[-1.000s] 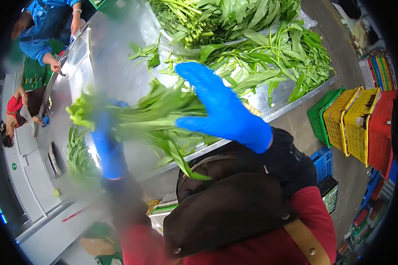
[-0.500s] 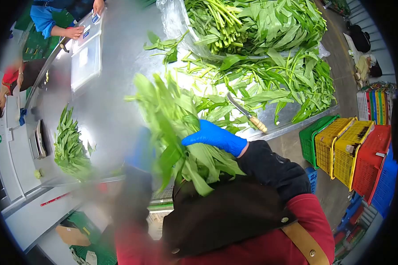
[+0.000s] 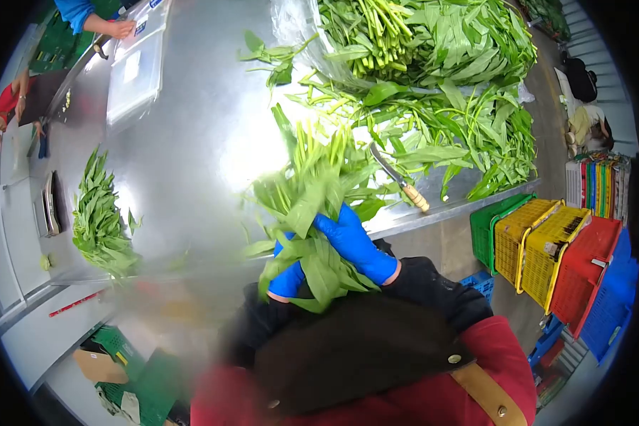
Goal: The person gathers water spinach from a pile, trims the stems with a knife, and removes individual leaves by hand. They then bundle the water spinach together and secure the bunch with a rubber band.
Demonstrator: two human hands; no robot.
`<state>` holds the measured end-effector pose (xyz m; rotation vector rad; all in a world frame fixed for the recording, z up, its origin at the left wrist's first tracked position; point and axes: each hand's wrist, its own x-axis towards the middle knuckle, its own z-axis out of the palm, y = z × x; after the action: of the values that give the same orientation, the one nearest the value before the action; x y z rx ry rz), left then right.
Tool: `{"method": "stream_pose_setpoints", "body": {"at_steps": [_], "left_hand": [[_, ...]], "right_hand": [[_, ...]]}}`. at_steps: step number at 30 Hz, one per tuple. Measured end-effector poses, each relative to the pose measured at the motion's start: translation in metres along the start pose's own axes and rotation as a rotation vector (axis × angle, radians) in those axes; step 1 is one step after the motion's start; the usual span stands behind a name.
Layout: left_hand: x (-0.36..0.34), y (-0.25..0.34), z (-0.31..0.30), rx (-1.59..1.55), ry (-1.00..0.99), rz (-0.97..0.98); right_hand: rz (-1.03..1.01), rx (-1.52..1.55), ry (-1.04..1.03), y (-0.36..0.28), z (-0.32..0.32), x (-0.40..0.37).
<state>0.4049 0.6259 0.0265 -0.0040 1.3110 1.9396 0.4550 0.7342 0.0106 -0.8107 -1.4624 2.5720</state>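
Two gloved hands (image 3: 355,247) (image 3: 287,278) clasp leafy greens (image 3: 309,207) from opposite sides.

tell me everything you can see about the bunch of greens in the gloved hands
The bunch is fresh-looking and green, with long, pointed leaves and paler stems. It is held between the blue-gloved left hand and right hand, some leaves covering part of the left. The stems point away from the body, towards the table; leaves droop towards the dark apron. Parts are blurred, and whether it touches the table cannot be told.
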Motion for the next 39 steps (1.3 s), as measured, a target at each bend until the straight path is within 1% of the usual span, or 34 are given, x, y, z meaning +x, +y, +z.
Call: {"method": "stream_pose_setpoints", "body": {"at_steps": [1,3,4,5,6,8,9,10,12,13,16,17,18,20,21,22,24,25,26,27,28,30,32,33,34,37,38,39], "left_hand": [[0.003,0.004,0.004,-0.007,0.005,-0.001],[0.004,0.009,0.007,-0.104,-0.009,-0.044],[0.009,-0.005,-0.01,-0.286,-0.076,-0.126],[0.013,-0.019,-0.027,-0.472,-0.128,-0.222],[0.017,-0.034,-0.044,-0.64,-0.165,-0.328],[0.009,-0.026,-0.044,-0.529,-0.245,-0.3],[0.011,-0.011,-0.028,-0.258,-0.157,-0.16],[0.011,-0.005,-0.022,-0.232,-0.042,-0.103],[0.045,0.013,-0.026,-0.269,-0.038,-0.261],[0.047,0.029,-0.017,-0.369,-0.005,-0.202],[0.066,0.069,-0.043,-0.054,-0.338,-0.084],[0.068,0.091,-0.046,0.205,-0.156,-0.074],[0.067,0.108,-0.063,0.296,-0.182,-0.274],[0.049,0.125,-0.077,0.344,-0.201,-0.294],[0.038,0.132,-0.08,0.371,-0.205,-0.313],[0.026,0.139,-0.076,0.407,-0.2,-0.353],[0.001,0.124,-0.098,0.477,-0.185,-0.485],[-0.007,0.113,-0.091,0.511,-0.184,-0.553],[-0.021,0.102,-0.08,0.412,-0.159,-0.611],[-0.033,0.107,-0.034,0.315,-0.128,-0.668],[-0.039,0.096,-0.032,0.317,-0.121,-0.69],[-0.044,0.077,-0.035,0.321,-0.123,-0.713],[-0.04,0.076,-0.027,0.325,-0.185,-0.708],[-0.037,0.076,-0.025,0.329,-0.214,-0.7],[-0.039,0.073,-0.027,0.296,-0.199,-0.655],[-0.043,0.064,-0.032,0.236,-0.181,-0.533],[-0.042,0.062,-0.035,0.253,-0.174,-0.533],[-0.043,0.058,-0.04,0.268,-0.167,-0.529]], "right_hand": [[-0.102,-0.229,0.002,-0.014,0.003,-0.002],[-0.069,-0.239,0.043,-0.01,-0.002,0.01],[-0.045,-0.242,0.067,0.001,-0.006,0.012],[0.024,-0.019,0.023,0.048,-0.024,0.026],[0.014,-0.096,-0.022,0.04,-0.024,0.026],[-0.003,-0.241,-0.101,0.017,-0.022,0.026],[-0.052,-0.419,-0.18,0.02,-0.03,0.033],[-0.212,-0.688,-0.08,-0.002,-0.02,0.033],[-0.533,-1.216,0.163,-0.049,0.004,0.029],[-0.649,-1.3,0.197,-0.061,0.009,0.034],[-0.81,-1.316,0.26,-0.066,0.019,0.044],[-0.755,-0.995,0.15,-0.082,0.026,0.039],[-0.594,-0.984,0.042,-0.088,0.026,0.033],[-0.257,-0.936,-0.179,-0.087,0.02,0.019],[-0.698,-0.74,-0.198,-0.047,0.005,0.026],[-0.249,-0.577,-0.411,-0.067,0.001,0.008],[0.293,-0.305,-0.631,-0.082,-0.013,-0.016],[0.248,-0.138,-0.745,-0.087,-0.025,-0.018],[0.186,-0.152,-0.63,-0.093,-0.034,-0.018],[-0.087,-0.449,-0.334,-0.1,-0.036,-0.019],[-0.358,-0.742,-0.016,-0.103,-0.039,-0.021],[-0.486,-0.923,-0.025,-0.093,-0.04,-0.018],[-0.465,-1.131,-0.232,-0.086,-0.037,-0.02],[-0.515,-1.218,-0.355,-0.079,-0.041,-0.016],[-0.562,-1.299,-0.482,-0.075,-0.045,-0.01],[-0.013,-0.462,-0.505,-0.086,-0.059,0.005],[0.091,-0.347,-0.365,-0.098,-0.059,0.003],[0.059,-0.227,-0.282,-0.106,-0.064,0.005]]}}
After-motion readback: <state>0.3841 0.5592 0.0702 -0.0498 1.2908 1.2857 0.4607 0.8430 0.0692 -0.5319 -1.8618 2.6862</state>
